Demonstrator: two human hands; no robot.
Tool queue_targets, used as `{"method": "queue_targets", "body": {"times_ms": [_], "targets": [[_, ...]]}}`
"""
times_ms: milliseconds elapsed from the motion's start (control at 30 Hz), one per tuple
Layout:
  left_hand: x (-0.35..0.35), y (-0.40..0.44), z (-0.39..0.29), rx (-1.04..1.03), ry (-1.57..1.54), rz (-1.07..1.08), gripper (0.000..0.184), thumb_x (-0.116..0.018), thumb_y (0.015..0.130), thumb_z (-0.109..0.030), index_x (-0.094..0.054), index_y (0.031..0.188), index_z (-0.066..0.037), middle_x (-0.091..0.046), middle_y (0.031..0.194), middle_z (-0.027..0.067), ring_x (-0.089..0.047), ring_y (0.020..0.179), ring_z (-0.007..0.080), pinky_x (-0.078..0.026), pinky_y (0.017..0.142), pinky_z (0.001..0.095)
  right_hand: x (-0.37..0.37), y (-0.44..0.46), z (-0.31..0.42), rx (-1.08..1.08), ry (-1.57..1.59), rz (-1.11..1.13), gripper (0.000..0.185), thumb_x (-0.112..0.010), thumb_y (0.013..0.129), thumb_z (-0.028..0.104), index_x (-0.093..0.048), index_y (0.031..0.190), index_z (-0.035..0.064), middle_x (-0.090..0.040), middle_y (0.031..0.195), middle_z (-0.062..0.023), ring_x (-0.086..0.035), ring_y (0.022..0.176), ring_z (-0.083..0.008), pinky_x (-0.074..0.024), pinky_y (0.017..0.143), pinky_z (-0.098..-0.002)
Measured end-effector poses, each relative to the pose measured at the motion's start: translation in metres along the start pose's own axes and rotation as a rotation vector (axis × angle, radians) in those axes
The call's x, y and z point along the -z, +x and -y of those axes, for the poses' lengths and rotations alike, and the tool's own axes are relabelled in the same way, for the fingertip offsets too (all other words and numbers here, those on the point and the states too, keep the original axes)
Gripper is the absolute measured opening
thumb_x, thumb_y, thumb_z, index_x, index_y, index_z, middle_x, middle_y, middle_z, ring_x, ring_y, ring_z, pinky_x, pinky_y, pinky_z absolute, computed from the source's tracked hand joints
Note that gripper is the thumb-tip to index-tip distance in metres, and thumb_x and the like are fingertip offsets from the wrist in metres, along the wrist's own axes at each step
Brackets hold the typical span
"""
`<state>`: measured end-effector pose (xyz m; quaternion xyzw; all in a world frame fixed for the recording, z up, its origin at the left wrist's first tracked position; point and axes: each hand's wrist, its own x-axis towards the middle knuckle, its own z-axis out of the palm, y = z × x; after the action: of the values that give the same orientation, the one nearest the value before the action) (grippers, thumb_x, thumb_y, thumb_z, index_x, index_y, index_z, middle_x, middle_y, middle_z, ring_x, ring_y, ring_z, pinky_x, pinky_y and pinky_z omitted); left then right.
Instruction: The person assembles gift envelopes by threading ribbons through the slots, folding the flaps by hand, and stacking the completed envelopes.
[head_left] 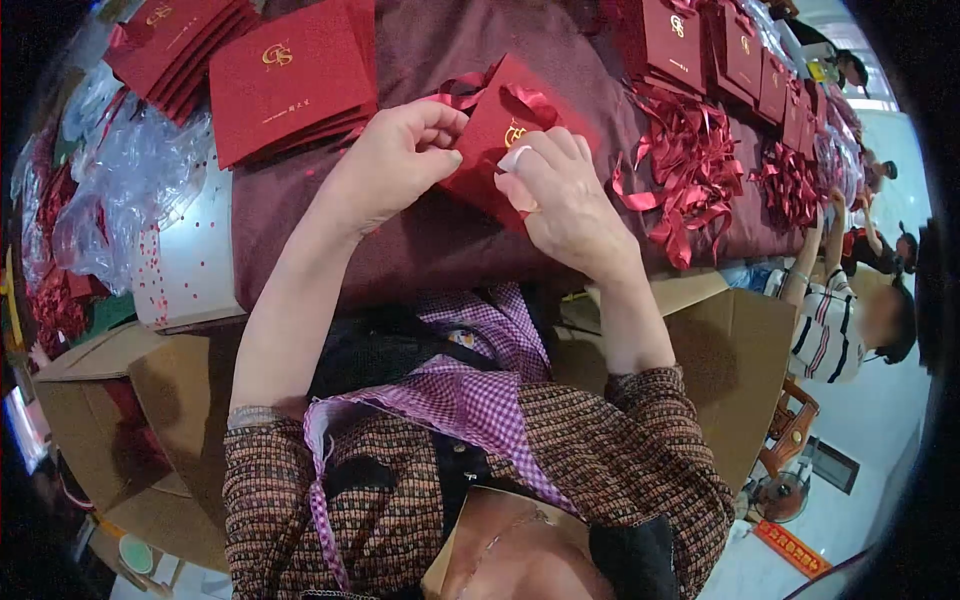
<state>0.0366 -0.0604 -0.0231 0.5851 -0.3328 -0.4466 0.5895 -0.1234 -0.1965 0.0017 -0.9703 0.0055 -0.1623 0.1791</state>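
Note:
A small red paper bag [515,85] with gold lettering lies tilted on the dark red cloth between my hands. My left hand [400,155] is at its left edge, fingers curled and thumb near the index finger; whatever they grip at the ribbon is too small to tell. My right hand [570,195] rests over the bag's lower right part, with a white band on one finger and its fingers bent. What the right fingertips hold is hidden. A red ribbon loop [533,102] shows at the bag's top.
Stacked red bags [290,90] lie at the upper left, beside clear plastic wrap [140,190]. Red ribbons [690,165] are heaped on the right, below more bags [672,45]. Open cardboard boxes [740,350] stand under the table edge. A person in a striped shirt [825,325] is at the right.

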Motion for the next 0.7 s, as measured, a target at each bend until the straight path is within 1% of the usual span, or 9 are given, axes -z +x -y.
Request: {"method": "queue_targets", "body": {"times_ms": [133, 200, 433, 533, 600, 633, 700], "targets": [[0.000, -0.001, -0.002, 0.005, -0.009, 0.022, 0.031, -0.060, 0.081, 0.004, -0.060, 0.111, 0.003, -0.063, 0.097, 0.0037, -0.057, 0.083, 0.0074, -0.047, 0.076, 0.0218, -0.003, 0.004, -0.004, 0.018, 0.045, -0.035, 0.010, -0.063, 0.079, 0.010, -0.057, 0.085, 0.0043, -0.056, 0.085, -0.0108, -0.051, 0.085, -0.0303, -0.0389, 0.077, -0.0410], [0.000, 0.000, 0.001, 0.004, -0.010, 0.022, 0.030, -0.060, 0.080, 0.004, -0.060, 0.110, 0.003, -0.063, 0.096, 0.0037, -0.057, 0.083, 0.0076, -0.047, 0.076, 0.0219, -0.001, 0.006, -0.005, 0.018, 0.063, 0.008, 0.010, -0.062, 0.080, 0.011, -0.056, 0.085, 0.0039, -0.056, 0.082, -0.0115, -0.052, 0.085, -0.0308, -0.0388, 0.077, -0.0413], [-0.001, -0.001, 0.002, -0.021, 0.018, 0.006, 0.028, -0.061, 0.079, 0.005, -0.061, 0.108, 0.002, -0.063, 0.095, 0.0035, -0.058, 0.085, 0.0083, -0.048, 0.079, 0.0225, -0.002, 0.014, -0.006, 0.027, 0.046, 0.049, 0.009, -0.061, 0.080, 0.012, -0.057, 0.082, 0.0039, -0.058, 0.079, -0.0124, -0.053, 0.083, -0.0317, -0.0393, 0.077, -0.0420], [-0.001, -0.001, 0.003, -0.036, 0.028, 0.003, 0.028, -0.062, 0.079, 0.005, -0.062, 0.107, 0.002, -0.063, 0.094, 0.0031, -0.057, 0.085, 0.0081, -0.048, 0.079, 0.0227, -0.002, 0.017, -0.006, 0.017, 0.042, 0.031, 0.010, -0.060, 0.079, 0.012, -0.057, 0.077, 0.0035, -0.058, 0.076, -0.0137, -0.055, 0.081, -0.0334, -0.0399, 0.076, -0.0429], [0.000, 0.000, 0.005, -0.036, 0.017, 0.002, 0.027, -0.061, 0.079, 0.005, -0.062, 0.106, 0.002, -0.063, 0.094, 0.0029, -0.057, 0.085, 0.0080, -0.047, 0.079, 0.0227, -0.001, 0.020, -0.006, -0.024, 0.071, 0.051, 0.013, -0.058, 0.078, 0.012, -0.056, 0.070, 0.0022, -0.058, 0.070, -0.0158, -0.055, 0.076, -0.0361, -0.0406, 0.073, -0.0456], [0.000, 0.000, 0.007, -0.035, 0.009, 0.002, 0.027, -0.061, 0.079, 0.005, -0.062, 0.106, 0.002, -0.063, 0.094, 0.0027, -0.057, 0.085, 0.0078, -0.047, 0.079, 0.0226, -0.001, 0.021, -0.007, -0.024, 0.071, 0.052, 0.013, -0.058, 0.078, 0.012, -0.056, 0.070, 0.0022, -0.058, 0.070, -0.0158, -0.055, 0.076, -0.0361, -0.0406, 0.073, -0.0456], [-0.001, 0.001, 0.009, -0.056, 0.015, 0.001, 0.027, -0.061, 0.079, 0.005, -0.062, 0.106, 0.003, -0.063, 0.094, 0.0025, -0.057, 0.084, 0.0077, -0.047, 0.079, 0.0224, -0.002, 0.021, -0.010, -0.035, 0.185, 0.029, 0.016, -0.057, 0.076, 0.011, -0.054, 0.063, 0.0012, -0.056, 0.066, -0.0179, -0.055, 0.071, -0.0383, -0.0411, 0.069, -0.0473]]}}
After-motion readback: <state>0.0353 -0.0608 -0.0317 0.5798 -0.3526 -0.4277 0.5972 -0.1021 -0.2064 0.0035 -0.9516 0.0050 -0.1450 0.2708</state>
